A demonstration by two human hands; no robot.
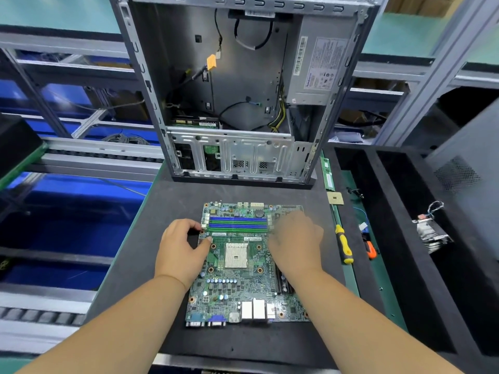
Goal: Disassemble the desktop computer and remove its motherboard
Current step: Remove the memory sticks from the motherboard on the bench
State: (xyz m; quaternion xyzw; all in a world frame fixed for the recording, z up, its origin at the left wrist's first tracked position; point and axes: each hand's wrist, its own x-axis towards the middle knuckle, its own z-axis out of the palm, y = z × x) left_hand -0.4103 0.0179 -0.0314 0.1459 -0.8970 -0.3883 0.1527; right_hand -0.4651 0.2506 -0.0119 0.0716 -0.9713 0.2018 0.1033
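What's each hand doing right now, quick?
Left hand: pinches the left edge of the motherboard.
Right hand: over the board's right side, motion-blurred; grip cannot be told.

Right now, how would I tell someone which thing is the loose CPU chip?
Start at the open case standing at the back of the dark mat. Go to its near right corner, beside the green RAM stick. The CPU lies flat just in front: a small gold square, unlike the long yellow-handled screwdriver nearer you.
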